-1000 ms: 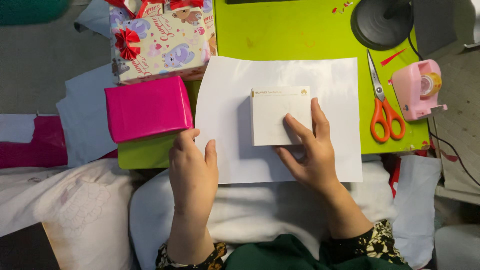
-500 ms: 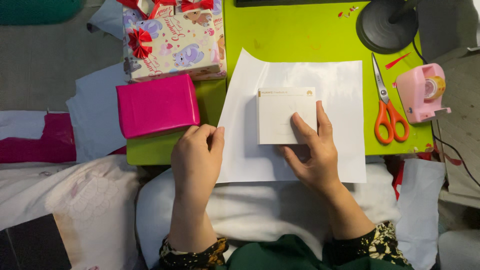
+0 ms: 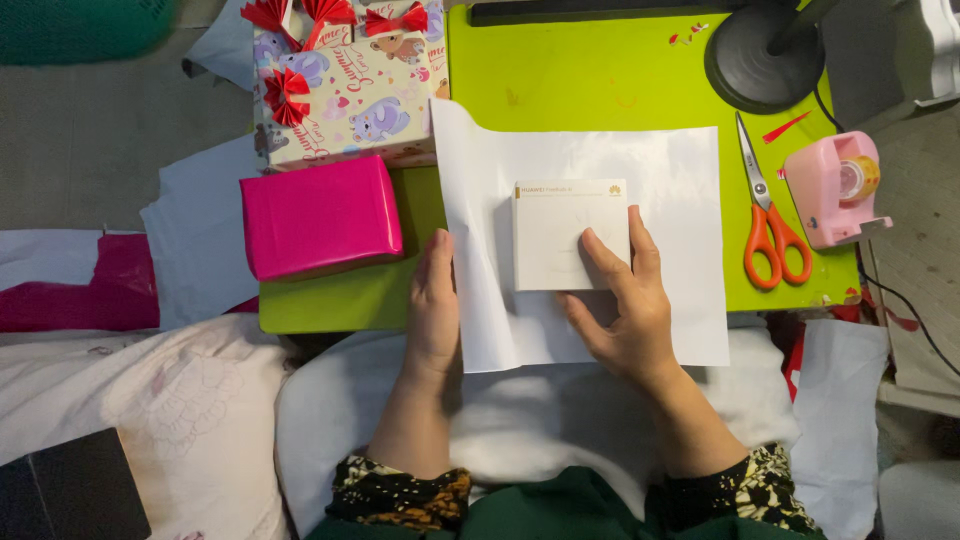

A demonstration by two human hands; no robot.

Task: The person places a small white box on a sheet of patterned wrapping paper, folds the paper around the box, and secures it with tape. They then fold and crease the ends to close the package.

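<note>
Right hand (image 3: 625, 310) lies flat on the white box (image 3: 571, 234), fingers spread, pressing its lower right corner. That box sits square near the middle of the white sheet (image 3: 670, 170), its slightly longer side running left to right, printed edge away from the person. Left hand (image 3: 433, 305) stands on edge, fingers pressed together and pointing away, lifting the sheet's left margin. Beside it lies a pink parcel (image 3: 320, 216); scissors (image 3: 765, 215) lie right of the sheet.

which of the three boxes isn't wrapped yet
The plain white box on the white paper, under the right hand. The pink box and the cartoon-print box are both wrapped.
</note>
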